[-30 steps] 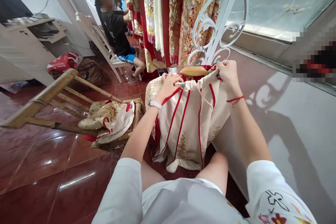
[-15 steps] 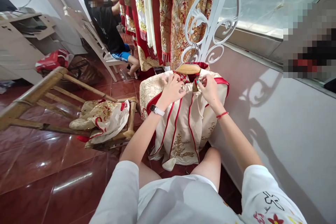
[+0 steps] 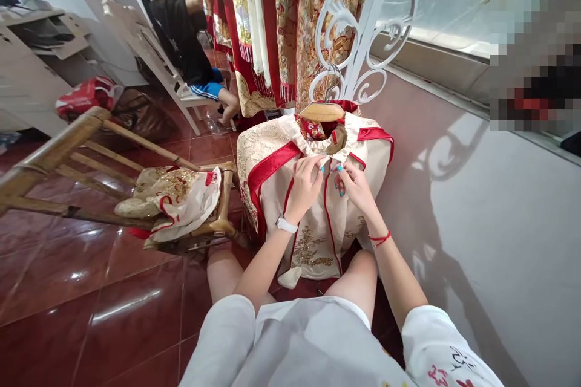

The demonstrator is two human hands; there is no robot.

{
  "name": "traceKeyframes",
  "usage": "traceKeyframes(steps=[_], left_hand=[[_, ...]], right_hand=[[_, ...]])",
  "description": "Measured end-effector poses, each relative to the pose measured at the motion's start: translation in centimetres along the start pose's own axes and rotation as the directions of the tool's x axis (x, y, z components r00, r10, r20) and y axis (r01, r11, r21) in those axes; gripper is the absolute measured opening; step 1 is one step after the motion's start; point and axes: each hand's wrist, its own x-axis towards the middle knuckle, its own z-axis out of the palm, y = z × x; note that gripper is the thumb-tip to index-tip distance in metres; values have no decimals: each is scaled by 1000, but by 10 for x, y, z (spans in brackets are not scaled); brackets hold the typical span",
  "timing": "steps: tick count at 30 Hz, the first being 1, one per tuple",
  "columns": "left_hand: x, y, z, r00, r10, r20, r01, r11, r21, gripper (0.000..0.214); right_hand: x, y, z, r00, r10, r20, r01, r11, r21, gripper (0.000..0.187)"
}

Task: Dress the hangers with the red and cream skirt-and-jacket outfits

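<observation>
A cream jacket (image 3: 272, 175) with red piping and gold embroidery hangs in front of me on a wooden hanger (image 3: 322, 112). Its gathered collar gapes around a red patterned lining. My left hand (image 3: 307, 187) is closed, pinching the left front edge of the collar between thumb and fingers. Close beside it, my right hand (image 3: 354, 184) pinches the right front edge, its blue-painted nails showing. The fingertips of both hands nearly meet at the front opening, just below the neck. Whatever small fastening may lie between them is too small to make out.
A bamboo chair (image 3: 218, 227) at left holds another embroidered cream garment (image 3: 177, 193). Behind, red and gold garments (image 3: 285, 30) hang by a white scrolled metal rack (image 3: 358, 48). A person (image 3: 181, 36) sits on a white chair. A wall (image 3: 481, 242) stands close at right.
Both hands have moved down and together, from apart at the neckline to the collar's front opening. The collar and red shoulder bands now show more fully.
</observation>
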Motion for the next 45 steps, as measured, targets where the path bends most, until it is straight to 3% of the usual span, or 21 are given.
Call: traceKeyframes(steps=[4, 7, 9, 11, 14, 16, 19, 21, 25, 27, 30, 31, 33, 38, 41, 43, 45], left_hand=[[-44, 26, -11, 996, -82, 35, 86, 982, -170, 21], [-95, 43, -15, 974, -129, 187, 180, 940, -290, 19], [-124, 47, -15, 923, -196, 331, 331, 843, -424, 19], [-140, 45, -13, 874, -327, 359, 480, 692, -539, 21], [-134, 37, -11, 768, -626, 133, 540, 524, -659, 29], [-118, 33, -15, 719, -691, 80, 562, 510, -651, 38], [-97, 31, -25, 757, -566, 326, 639, 538, -549, 51], [-92, 29, -33, 746, -489, 452, 666, 523, -532, 51], [-90, 18, -43, 732, -483, 481, 670, 385, -635, 54], [-86, 18, -43, 704, -483, 521, 701, 353, -620, 53], [-75, 26, -36, 620, -501, 604, 783, 345, -518, 49], [-71, 30, -32, 599, -517, 611, 799, 337, -497, 46], [-65, 38, -25, 597, -557, 577, 791, 291, -538, 41], [-65, 46, -19, 622, -607, 494, 641, 33, -767, 45], [-71, 52, -19, 610, -668, 426, 626, 75, -777, 49], [-77, 59, -15, 602, -653, 460, 679, 116, -725, 54], [-85, 67, -10, 598, -613, 516, 724, 138, -676, 61]], right_hand=[[-19, -8, 5, 983, 148, 109, -158, 983, 94, 58], [-31, -11, 13, 949, 236, 209, -259, 962, 87, 58], [-36, -12, 22, 928, 249, 277, -278, 958, 69, 57], [-41, -12, 31, 929, 235, 286, -279, 953, 122, 58], [-49, -14, 45, 950, 219, 223, -280, 913, 298, 59], [-54, -17, 50, 956, 209, 207, -276, 882, 383, 56], [-62, -24, 50, 963, 187, 193, -248, 896, 369, 53], [-68, -27, 44, 969, 168, 182, -214, 937, 275, 54], [-78, -23, 34, 961, 114, 251, -154, 977, 149, 57], [-81, -16, 37, 928, 114, 355, -169, 977, 130, 58], [-85, -4, 43, 863, 160, 480, -217, 974, 64, 59], [-86, -1, 43, 855, 170, 490, -214, 976, 34, 59], [-86, 3, 37, 855, 165, 491, -171, 985, -33, 57], [-70, 7, 4, 902, 126, 412, -92, 991, -100, 56], [-45, 3, 0, 946, 161, 283, -151, 987, -57, 57], [-23, -4, 6, 965, 193, 178, -195, 981, -6, 49], [-2, -14, 16, 961, 217, 172, -231, 971, 67, 40]])
